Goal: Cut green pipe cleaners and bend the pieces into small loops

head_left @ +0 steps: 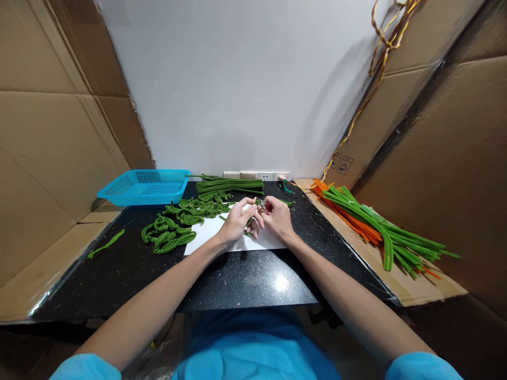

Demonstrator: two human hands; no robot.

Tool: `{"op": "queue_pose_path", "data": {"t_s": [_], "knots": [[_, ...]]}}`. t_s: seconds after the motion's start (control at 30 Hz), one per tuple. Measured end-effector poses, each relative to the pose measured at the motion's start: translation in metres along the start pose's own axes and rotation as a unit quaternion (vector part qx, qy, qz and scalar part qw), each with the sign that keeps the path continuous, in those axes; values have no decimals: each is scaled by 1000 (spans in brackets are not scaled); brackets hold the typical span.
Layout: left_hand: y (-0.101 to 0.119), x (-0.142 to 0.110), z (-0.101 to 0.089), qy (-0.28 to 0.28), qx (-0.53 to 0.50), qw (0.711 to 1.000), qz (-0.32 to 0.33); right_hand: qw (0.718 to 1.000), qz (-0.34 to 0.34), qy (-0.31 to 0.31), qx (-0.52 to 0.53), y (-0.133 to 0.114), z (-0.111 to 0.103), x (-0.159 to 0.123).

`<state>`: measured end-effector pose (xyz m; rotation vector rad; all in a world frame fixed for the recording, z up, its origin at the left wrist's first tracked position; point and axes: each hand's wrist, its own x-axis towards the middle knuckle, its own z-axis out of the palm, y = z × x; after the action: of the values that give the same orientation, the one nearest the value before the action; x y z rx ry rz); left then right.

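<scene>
Over a white sheet (206, 235) on the dark tabletop, my two hands meet close together. My left hand (237, 221) is closed, thumb and fingers pinching a green pipe cleaner (249, 228) that is mostly hidden behind them. In my right hand (277, 215) is a small red-handled tool with a metal head (264, 207), its jaws close to the left fingertips. Whether it is pliers or scissors I cannot make out. Left of the sheet lie several green pipe cleaners bent into looped leaf shapes (168, 235).
Behind the loops rests a bundle of straight green pipe cleaners (229, 184). A blue plastic basket (144, 198) stands at back left. On cardboard at right lie bright green stems (390, 237) over orange ones (356, 226). A green strip (106, 244) lies at left. Twisted yellow wire (356, 113) hangs at right.
</scene>
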<state>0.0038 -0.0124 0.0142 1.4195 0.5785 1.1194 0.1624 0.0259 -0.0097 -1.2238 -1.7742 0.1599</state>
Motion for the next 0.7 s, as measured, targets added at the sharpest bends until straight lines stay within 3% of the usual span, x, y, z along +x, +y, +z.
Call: {"op": "queue_pose_path", "data": {"t_s": [0.37,0.7], "knots": [[9,-5,5,-43,26,999,6,993,-103,46,-37,0,-12,2],[6,-8,8,-61,-40,997,5,994,-86,66,-34,-4,-11,-1]]}}
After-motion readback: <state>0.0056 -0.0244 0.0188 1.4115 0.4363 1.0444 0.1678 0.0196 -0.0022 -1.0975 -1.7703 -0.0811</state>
